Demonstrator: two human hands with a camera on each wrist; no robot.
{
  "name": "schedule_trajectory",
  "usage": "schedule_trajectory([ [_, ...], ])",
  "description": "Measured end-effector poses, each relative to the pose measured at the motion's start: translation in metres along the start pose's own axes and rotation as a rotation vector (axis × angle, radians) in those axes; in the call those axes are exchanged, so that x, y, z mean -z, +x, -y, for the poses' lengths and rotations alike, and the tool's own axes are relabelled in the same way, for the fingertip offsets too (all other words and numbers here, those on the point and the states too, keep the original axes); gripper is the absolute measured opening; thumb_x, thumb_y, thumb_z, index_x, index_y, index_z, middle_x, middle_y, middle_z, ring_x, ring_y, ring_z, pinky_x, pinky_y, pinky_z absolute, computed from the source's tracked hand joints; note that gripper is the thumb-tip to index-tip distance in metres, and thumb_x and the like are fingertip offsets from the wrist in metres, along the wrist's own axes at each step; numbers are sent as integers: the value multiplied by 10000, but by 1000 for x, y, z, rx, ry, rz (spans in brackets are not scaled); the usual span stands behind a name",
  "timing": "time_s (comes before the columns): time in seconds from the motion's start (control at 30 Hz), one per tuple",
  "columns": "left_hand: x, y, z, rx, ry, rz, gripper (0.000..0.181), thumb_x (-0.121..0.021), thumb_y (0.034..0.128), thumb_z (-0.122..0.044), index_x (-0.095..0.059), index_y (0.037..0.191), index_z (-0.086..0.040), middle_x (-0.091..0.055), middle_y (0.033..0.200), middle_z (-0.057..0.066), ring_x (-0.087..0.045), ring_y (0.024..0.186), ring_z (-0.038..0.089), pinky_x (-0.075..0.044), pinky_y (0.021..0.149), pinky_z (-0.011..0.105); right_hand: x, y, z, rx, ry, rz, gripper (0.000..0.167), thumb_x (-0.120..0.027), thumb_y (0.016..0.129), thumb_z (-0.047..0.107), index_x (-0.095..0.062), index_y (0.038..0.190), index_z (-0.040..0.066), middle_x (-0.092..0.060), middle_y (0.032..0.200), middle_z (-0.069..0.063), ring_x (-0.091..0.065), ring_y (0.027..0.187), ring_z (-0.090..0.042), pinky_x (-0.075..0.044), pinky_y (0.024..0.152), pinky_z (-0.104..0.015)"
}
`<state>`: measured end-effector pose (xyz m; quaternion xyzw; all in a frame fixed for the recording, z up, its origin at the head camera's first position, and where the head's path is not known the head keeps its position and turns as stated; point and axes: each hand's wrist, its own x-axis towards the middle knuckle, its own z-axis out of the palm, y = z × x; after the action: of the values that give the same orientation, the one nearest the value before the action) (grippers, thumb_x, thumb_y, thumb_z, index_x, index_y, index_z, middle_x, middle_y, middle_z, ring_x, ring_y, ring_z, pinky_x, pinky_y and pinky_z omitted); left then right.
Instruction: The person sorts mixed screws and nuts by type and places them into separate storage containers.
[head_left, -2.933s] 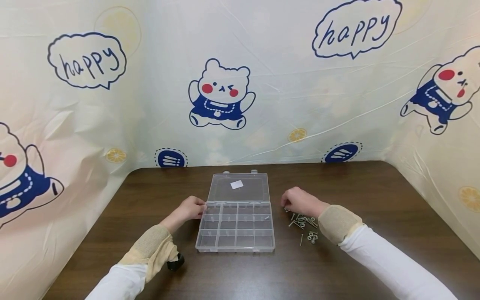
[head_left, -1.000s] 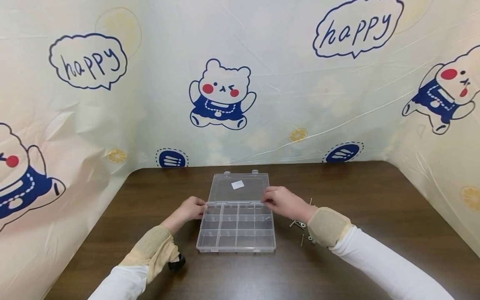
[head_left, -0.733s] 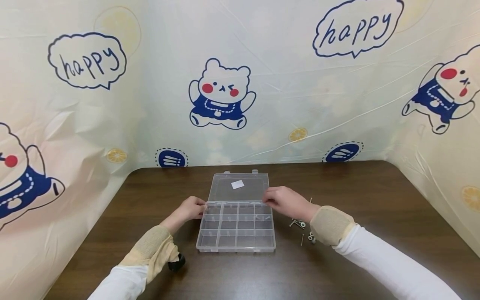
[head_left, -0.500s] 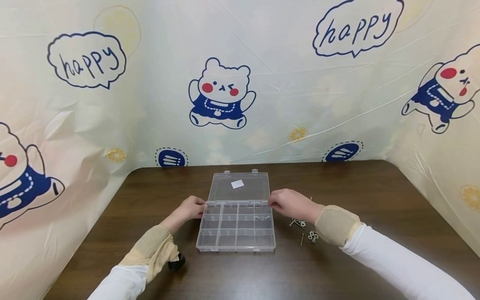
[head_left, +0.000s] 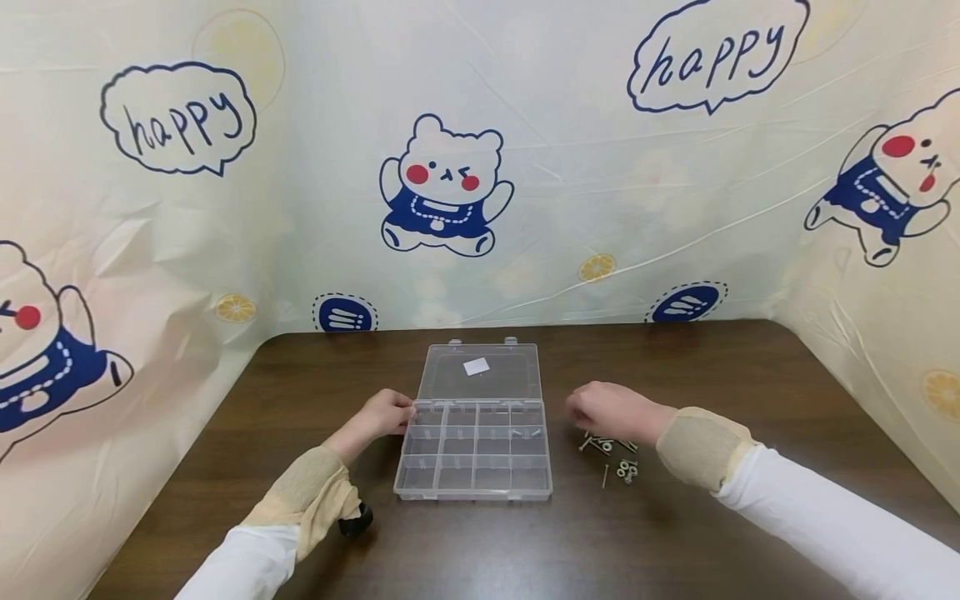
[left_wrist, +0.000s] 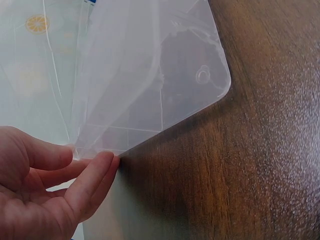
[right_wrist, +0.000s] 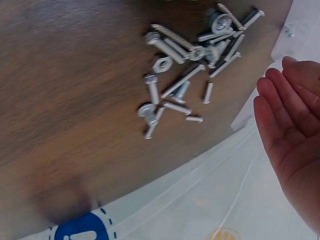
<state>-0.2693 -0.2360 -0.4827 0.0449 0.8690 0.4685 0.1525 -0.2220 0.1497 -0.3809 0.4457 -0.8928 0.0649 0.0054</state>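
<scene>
A clear plastic compartment box point(head_left: 472, 497) lies on the table with its lid point(head_left: 450, 379) folded back. My left hand point(head_left: 384, 412) holds the box by its left side near the hinge; in the left wrist view, thumb and fingertips pinch a corner. Small metal pieces point(head_left: 535, 433) lie in the middle row's rightmost compartment, too small to identify. My right hand point(head_left: 611, 410) hovers right of the box with nothing visible in it, fingers loosely bent in the right wrist view. Beside it is a pile of screws and bolts point(right_wrist: 182, 80), with a hex nut point(right_wrist: 162, 64) among them.
More nuts point(head_left: 627, 472) and a single screw point(head_left: 605, 476) lie on the brown table point(head_left: 480, 550) nearer the front. A white label point(head_left: 476, 367) shows on the lid. A printed curtain point(head_left: 555, 167) stands behind the table and at both sides.
My right hand has gone from the pile to the box's back right corner, then back right toward the pile. A second small piece now shows in the compartment. The left hand stays put.
</scene>
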Motion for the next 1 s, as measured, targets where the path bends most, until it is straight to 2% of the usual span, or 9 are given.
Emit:
schedule_trajectory([
  [0.13,1,16,23,-2,-18,0,272,-583,882,-130,-618,1011,107,-605,881,181,-623,767,198,-570,639,326,-2,-7,-5,5,-4,26,88,-641,760,8,-622,727,87,-561,654,44,-518,599,-86,-488,545,-243],
  [0.3,-2,-18,-29,57,13,-31,249,-534,894,-55,-591,1048,132,-604,928,211,-621,820,224,-562,721,347,-3,-16,-10,-16,19,44,99,-628,744,-19,-621,717,75,-561,645,45,-507,582,-76,-486,531,-241],
  [0.37,-1,-6,-11,33,-9,-24,264,-570,885,-105,-608,1033,110,-613,899,187,-623,797,210,-566,700,339,-4,-19,-11,-33,30,57,94,-634,753,-13,-630,724,76,-567,652,43,-505,584,-72,-491,536,-235],
  [0.4,0,11,15,23,-35,-19,281,-601,874,-150,-622,1029,83,-620,893,168,-628,795,204,-568,687,333,-4,-20,-11,-44,35,63,92,-638,756,-10,-634,727,78,-571,658,43,-506,588,-71,-494,540,-235],
  [0.53,-1,4,10,-26,-66,-11,276,-610,868,-160,-631,978,92,-618,835,147,-623,750,177,-571,646,304,-7,-23,-12,-70,62,76,110,-655,746,-20,-636,720,85,-556,658,51,-486,586,-66,-482,532,-226],
  [0.63,-2,-23,-30,12,-16,-22,233,-543,892,-69,-608,996,128,-602,865,194,-616,773,209,-567,686,333,-10,-26,-12,-61,68,68,141,-670,720,-36,-620,692,93,-531,638,58,-459,575,-58,-454,512,-213],
  [0.73,1,7,12,-18,-33,1,251,-582,886,-140,-630,985,85,-601,858,168,-615,756,193,-569,654,328,-14,-27,-14,-31,53,47,167,-676,702,-42,-597,662,100,-514,616,58,-438,565,-52,-431,500,-198],
  [0.8,1,16,25,-24,-36,5,263,-581,887,-145,-627,1003,87,-599,873,169,-611,764,194,-568,660,331,-16,-27,-15,-16,44,29,187,-674,693,-46,-578,643,107,-496,602,62,-419,559,-50,-412,491,-190],
  [1.0,1,21,32,-19,-34,18,285,-558,902,-147,-612,1011,111,-608,883,174,-620,787,203,-568,679,337,-19,-26,-15,-14,43,3,208,-665,677,-63,-550,638,107,-462,598,70,-402,555,-57,-395,481,-189],
])
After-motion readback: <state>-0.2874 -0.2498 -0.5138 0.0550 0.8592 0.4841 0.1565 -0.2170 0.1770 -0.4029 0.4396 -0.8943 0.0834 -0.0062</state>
